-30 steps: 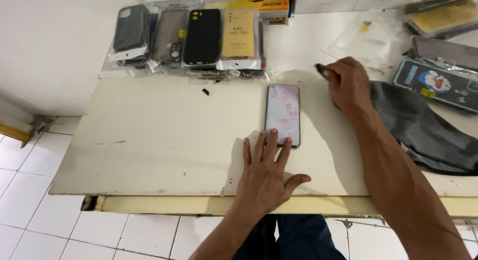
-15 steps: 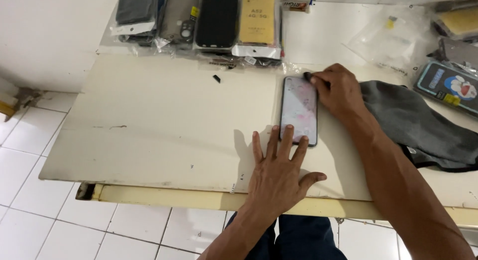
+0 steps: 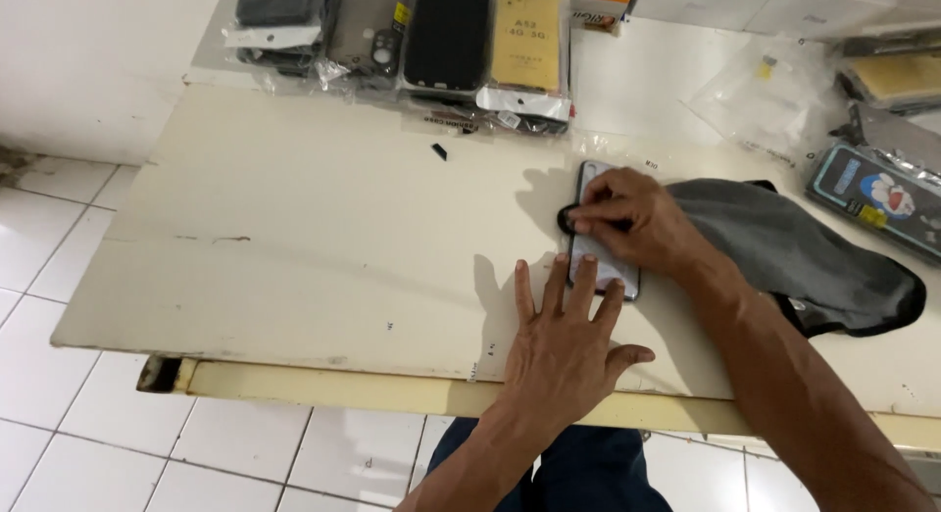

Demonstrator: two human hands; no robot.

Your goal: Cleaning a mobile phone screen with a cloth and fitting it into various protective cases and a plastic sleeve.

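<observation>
Phone (image 3: 610,267) flat — long axis away.

Phone (image 3: 606,262) lies on surface (image 3: 294,257), centre-right of frame. Cloth (image 3: 794,252) just right of it. Packaged cases (image 3: 451,42) along upper edge; another pack (image 3: 872,198) far right.

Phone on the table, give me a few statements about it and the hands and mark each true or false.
1. The phone lies flat on the table. True.
2. The left hand holds the phone in the air. False: it rests flat on the table, fingertips at the phone's near end.
3. The right hand presses a small dark thing onto the phone. True.
4. The grey cloth covers the phone. False: it lies beside it, to the right.
</observation>
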